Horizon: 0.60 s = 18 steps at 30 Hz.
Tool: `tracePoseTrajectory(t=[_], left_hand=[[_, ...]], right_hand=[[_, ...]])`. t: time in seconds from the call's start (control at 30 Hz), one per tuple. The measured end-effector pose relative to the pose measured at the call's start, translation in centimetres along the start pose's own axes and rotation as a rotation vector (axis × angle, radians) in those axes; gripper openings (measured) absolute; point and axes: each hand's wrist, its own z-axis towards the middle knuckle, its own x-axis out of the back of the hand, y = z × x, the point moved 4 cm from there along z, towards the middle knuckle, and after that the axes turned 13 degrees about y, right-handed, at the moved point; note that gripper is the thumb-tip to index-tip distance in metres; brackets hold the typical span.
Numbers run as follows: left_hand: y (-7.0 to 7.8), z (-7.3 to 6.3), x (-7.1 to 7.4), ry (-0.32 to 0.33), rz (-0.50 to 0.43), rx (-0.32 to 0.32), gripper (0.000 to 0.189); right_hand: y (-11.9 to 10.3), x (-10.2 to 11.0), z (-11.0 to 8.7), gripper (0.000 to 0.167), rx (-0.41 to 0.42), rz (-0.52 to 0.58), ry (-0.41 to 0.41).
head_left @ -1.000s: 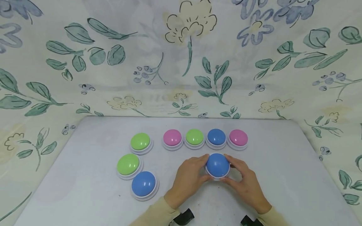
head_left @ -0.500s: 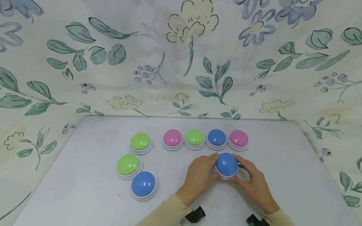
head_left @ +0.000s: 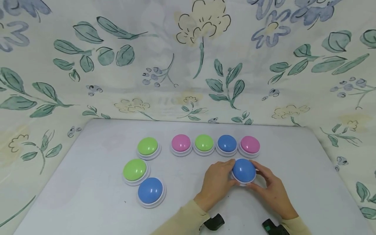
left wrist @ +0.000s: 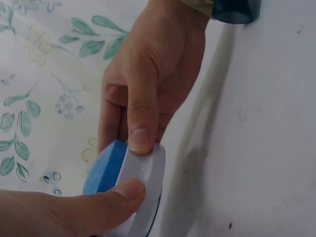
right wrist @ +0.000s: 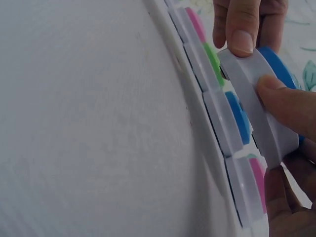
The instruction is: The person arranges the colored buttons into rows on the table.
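Held blue button (head_left: 244,170) has shifted toward three o'clock since the earlier frame. Left grip (head_left: 216,182) and right grip (head_left: 272,192) pinch it from nine and three o'clock, raised above the bench (head_left: 97,140). Near it, a pink button (head_left: 250,144) sits toward one o'clock and a second blue button (head_left: 227,143) toward eleven; a green button (head_left: 134,169) lies well apart, at nine.

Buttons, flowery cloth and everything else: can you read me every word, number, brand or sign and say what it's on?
None can be read in any view.
Held blue button: no lettering shows.
Other seven buttons: plain coloured tops, no lettering shows.
Flowery cloth: drawn flowers and leaves, no readable words.
Dark device, bottom right in the head view: green patch, too small to tell if it has writing.
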Motion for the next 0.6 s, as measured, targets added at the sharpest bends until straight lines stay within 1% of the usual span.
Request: tracePoseTrajectory(t=[0.1,0.23,0.4,0.47,0.6], left_hand=[[0.3,0.1,-0.4,-0.002,0.000,0.014,0.068],[0.7,0.3,-0.9,-0.006,0.011,0.021,0.067],[1.1,0.5,-1.6,0.010,0.035,0.029,0.066],[1.2,0.5,-1.9,0.013,0.048,0.031,0.066],[1.5,0.6,-2.7,-0.005,0.086,0.030,0.065]], right_hand=[[0.3,0.2,-0.1,0.077,-0.006,-0.002,-0.006],[0.6,0.6,-0.1,0.075,-0.020,0.027,-0.004],[1.3,0.9,0.1,0.074,-0.082,0.061,-0.011],[1.5,0.9,0.1,0.075,-0.110,0.049,-0.014],[1.8,1.1,0.0,0.077,-0.149,0.035,-0.011]])
